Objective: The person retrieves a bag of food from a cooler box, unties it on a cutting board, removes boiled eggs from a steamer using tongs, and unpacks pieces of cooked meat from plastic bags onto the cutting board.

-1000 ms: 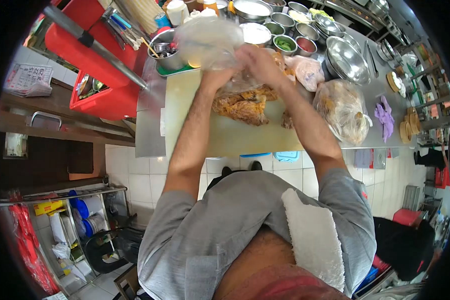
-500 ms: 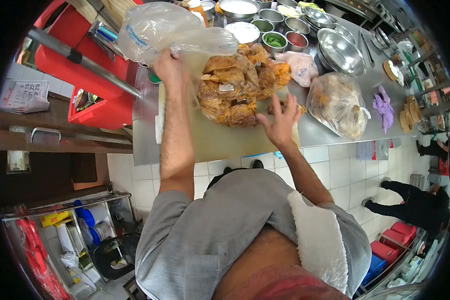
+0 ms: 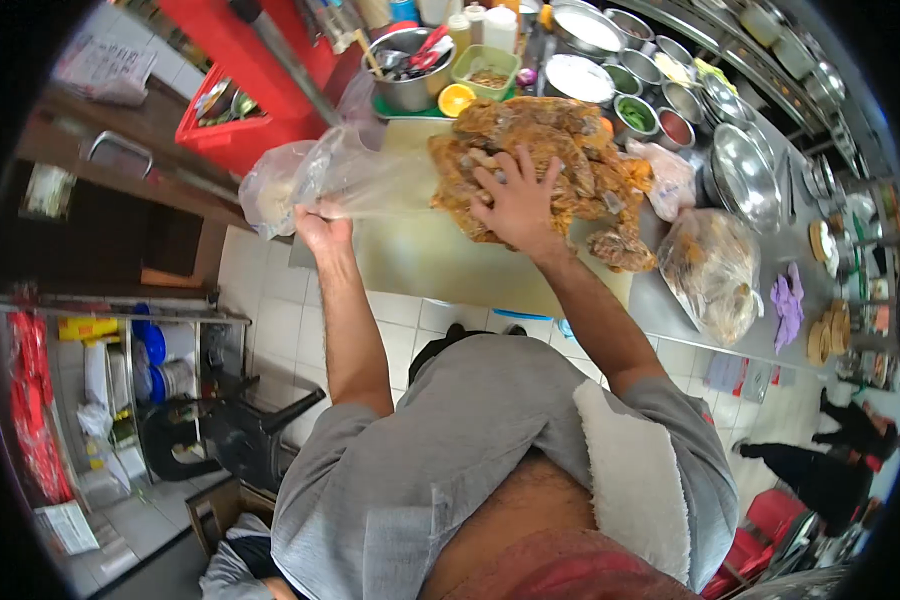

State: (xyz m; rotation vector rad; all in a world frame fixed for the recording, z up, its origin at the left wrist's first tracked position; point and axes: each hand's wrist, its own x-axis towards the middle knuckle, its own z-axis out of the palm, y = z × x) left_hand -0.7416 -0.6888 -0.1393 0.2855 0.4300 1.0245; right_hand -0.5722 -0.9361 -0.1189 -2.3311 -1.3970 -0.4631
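My left hand (image 3: 325,230) is closed on a clear plastic bag (image 3: 320,180), stretched out past the left edge of the pale cutting board (image 3: 390,260). A large heap of orange-brown marinated meat (image 3: 580,135) lies bare on the board. On top of the heap's near left part rests my right hand (image 3: 520,200), its fingers spread and touching the meat. A smaller piece of meat (image 3: 620,248) lies at the heap's near right side. To the right, a tied clear bag of meat (image 3: 710,270) stands on the steel table.
Several steel bowls (image 3: 745,175) and sauce containers line the back of the table. A pot with utensils (image 3: 410,90), a green tub (image 3: 487,72) and a cut orange (image 3: 457,99) sit behind the board. Red bins (image 3: 210,130) stand at left. A purple glove (image 3: 787,305) lies far right.
The plastic bag has come off the meat, pulled left and toward me by my left hand. My right hand has moved from beside the meat onto it. The camera view has turned.
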